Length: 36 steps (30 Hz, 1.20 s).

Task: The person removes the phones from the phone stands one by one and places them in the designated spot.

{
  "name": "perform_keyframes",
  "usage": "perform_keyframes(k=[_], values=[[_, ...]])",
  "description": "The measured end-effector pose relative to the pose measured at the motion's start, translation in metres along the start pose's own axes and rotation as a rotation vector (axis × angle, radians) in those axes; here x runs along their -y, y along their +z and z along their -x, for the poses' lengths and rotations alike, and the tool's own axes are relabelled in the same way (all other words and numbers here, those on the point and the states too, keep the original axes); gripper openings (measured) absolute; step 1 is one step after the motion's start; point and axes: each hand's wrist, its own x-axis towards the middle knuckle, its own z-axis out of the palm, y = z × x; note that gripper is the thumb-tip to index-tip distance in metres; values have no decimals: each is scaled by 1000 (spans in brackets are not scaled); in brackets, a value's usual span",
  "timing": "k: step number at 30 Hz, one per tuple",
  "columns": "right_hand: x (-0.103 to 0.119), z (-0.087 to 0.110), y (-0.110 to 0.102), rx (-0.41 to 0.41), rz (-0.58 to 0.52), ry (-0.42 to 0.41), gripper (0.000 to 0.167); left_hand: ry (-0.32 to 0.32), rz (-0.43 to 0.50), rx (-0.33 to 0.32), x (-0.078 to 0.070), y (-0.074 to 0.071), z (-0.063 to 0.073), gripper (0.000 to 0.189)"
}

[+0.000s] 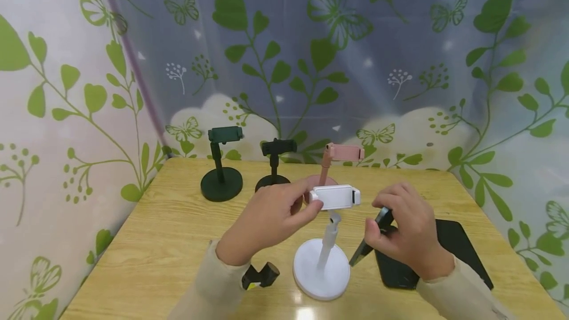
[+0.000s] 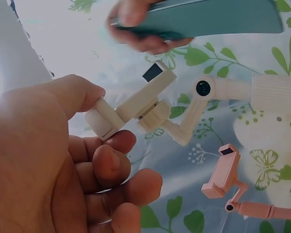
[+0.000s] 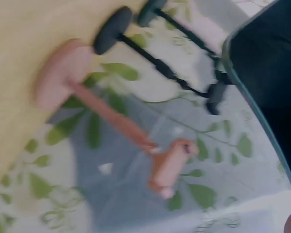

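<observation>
My left hand (image 1: 271, 216) pinches the left end of the holder (image 1: 333, 197) on a white phone stand (image 1: 328, 246). In the left wrist view, thumb and index finger meet at that end of the white holder (image 2: 140, 99), and the other fingers curl below. The stand's round base rests on the table. My right hand (image 1: 411, 231) grips a smartphone (image 1: 361, 251) just right of the stand, with the phone tilted. Its teal-green back (image 2: 218, 19) shows in the left wrist view, above the holder. A dark face of the phone (image 3: 271, 68) fills the right side of the right wrist view.
A dark green stand (image 1: 221, 184), a black stand (image 1: 274, 162) and a pink stand (image 1: 326, 164) line the table's back. A black tablet-like slab (image 1: 464, 251) lies under my right forearm. Leaf-patterned cloth (image 1: 289, 63) hangs behind the wooden table (image 1: 164, 241).
</observation>
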Motion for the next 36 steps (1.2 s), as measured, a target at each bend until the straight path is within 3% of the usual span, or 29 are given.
perform_keyframes(k=[7, 14, 18, 22, 25, 32, 36], values=[[-36, 50, -26, 160, 146, 58, 41, 6, 18, 13, 0, -1, 0, 32], [-99, 97, -72, 296, 325, 217, 41, 10, 21, 12, -1, -2, -1, 30], [-128, 119, -104, 418, 410, 360, 30, 5, 21, 16, -1, -2, 0, 30], [-151, 135, -135, 601, 457, 555, 16, 0, 31, 22, 0, -2, 0, 32], [-169, 146, -154, 770, 438, 648, 25, -2, 45, 25, 1, -2, 1, 33], [-196, 169, -177, 1232, 417, 703, 23, 6, 54, 18, 1, -2, 1, 34], [-202, 186, -181, 1357, 369, 787, 32, 23, 42, 1, 1, 0, 0, 33]])
